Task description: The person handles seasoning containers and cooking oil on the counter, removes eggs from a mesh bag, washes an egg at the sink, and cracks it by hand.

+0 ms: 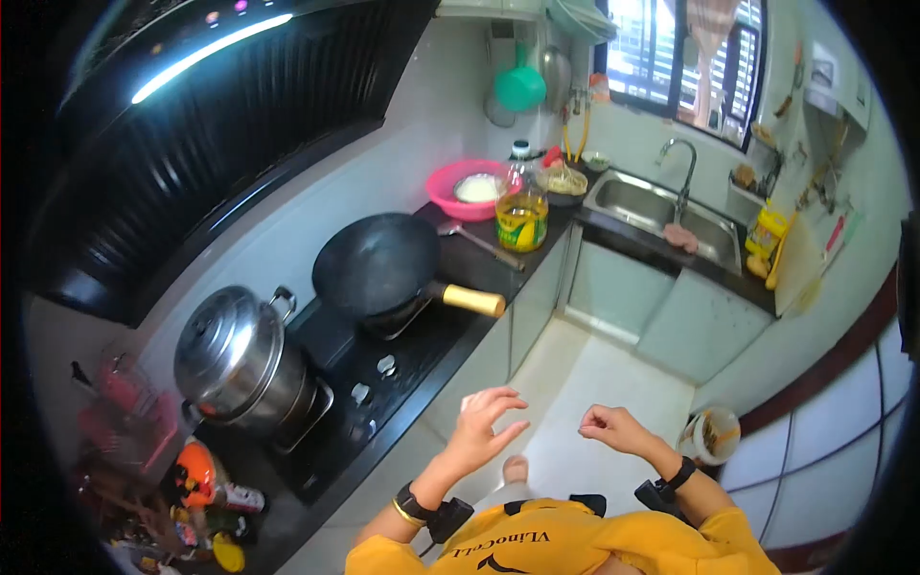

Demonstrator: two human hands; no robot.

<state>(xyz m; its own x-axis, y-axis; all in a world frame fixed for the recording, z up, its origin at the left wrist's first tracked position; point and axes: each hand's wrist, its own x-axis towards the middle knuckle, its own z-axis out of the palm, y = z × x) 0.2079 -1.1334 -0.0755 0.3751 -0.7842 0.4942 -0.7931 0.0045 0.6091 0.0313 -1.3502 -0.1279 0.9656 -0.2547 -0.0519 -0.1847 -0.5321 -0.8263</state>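
A: What kind of room is it?
B: A narrow kitchen, with a dark worktop (559, 228) along the wall and turning a corner towards the sink (623, 201). A pale floor (613, 374) shows below the hands.

A: And the hands?
B: Both are in the air, out beyond the worktop's front edge. The left hand (487, 422) has its thumb and fingers apart with nothing between them. The right hand (618, 428) has its fingers curled together, and I see nothing sticking out of that grip.

A: Where's the wok?
B: The wok (369, 264) sits on the hob (331, 333), its wooden handle (474, 300) pointing at the worktop's front edge. It's nearer the left hand, but no hand touches it.

A: What's around it?
B: A steel pot (235, 383) stands on the hob's other side. Towards the corner, a spatula (489, 246) lies between the wok and an oil bottle (522, 222). A pink basin (446, 187) sits at the back edge.

A: How far along does the work look?
B: I'd judge it to be between steps. The wok is already on the hob, the lid (225, 331) is on the pot, the bottle is capped and the spatula is lying down. I can't tell whether either burner is lit, or how much is left.
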